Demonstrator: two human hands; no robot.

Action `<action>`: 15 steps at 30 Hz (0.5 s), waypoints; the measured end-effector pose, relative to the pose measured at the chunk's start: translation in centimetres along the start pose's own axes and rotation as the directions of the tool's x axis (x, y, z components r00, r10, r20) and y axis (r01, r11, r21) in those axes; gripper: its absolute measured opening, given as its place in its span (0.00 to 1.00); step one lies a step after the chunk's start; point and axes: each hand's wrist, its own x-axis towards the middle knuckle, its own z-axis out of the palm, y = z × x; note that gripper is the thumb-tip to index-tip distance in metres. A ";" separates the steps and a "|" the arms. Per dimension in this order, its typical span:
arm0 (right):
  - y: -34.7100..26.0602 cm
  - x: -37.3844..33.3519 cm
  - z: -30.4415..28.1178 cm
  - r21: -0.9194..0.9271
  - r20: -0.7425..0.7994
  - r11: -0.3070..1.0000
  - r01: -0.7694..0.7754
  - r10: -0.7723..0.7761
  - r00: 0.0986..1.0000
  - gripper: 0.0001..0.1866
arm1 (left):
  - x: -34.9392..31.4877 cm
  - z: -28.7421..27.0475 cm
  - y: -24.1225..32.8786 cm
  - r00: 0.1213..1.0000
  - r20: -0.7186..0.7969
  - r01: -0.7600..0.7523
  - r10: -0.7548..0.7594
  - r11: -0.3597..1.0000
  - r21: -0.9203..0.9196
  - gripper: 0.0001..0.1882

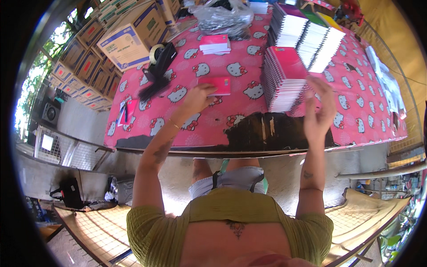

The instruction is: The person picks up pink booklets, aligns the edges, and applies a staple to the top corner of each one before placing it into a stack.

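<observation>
My left hand (199, 99) has its fingers closed on the left edge of a small pink-covered notebook (221, 83), which lies at the middle of the table. To the right, my right hand (321, 107) is open, thumb and fingers apart, beside a tall stack of pink spiral notebooks (284, 80). Whether its fingertips touch the stack I cannot tell. A short pile of small pink notebooks (215, 45) sits farther back. Near the table's left edge lies another small pink notebook (129, 116) with a dark pen (126, 111) on it.
A pink cartoon-cat cloth (178, 93) covers the table, torn dark at the front edge (267, 133). Behind stand taller spiral notebook stacks (302, 38) and a clear plastic bag (222, 20). A black tape dispenser (162, 60) and cardboard boxes (133, 35) are at the left.
</observation>
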 end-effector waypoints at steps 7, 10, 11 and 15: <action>-1.4 -5.5 9.4 0.362 0.253 0.913 -0.186 0.096 0.963 0.16 | -0.5 -2.6 3.4 1.000 -0.021 -0.022 0.023 0.999 0.040 0.17; 0.1 -9.0 12.8 0.323 0.328 0.855 -0.405 0.300 0.896 0.18 | -0.6 -2.6 7.4 0.990 -0.026 -0.143 0.141 0.987 -0.079 0.14; 2.7 -11.6 13.0 0.295 0.473 0.785 -0.546 0.376 0.797 0.19 | -0.5 -2.1 8.2 0.989 0.055 -0.124 0.134 0.979 -0.164 0.12; 4.3 -14.8 12.7 0.407 0.447 0.692 -0.597 0.418 0.790 0.20 | -2.7 -2.7 -2.8 0.921 -0.029 0.388 -0.388 0.922 -0.010 0.14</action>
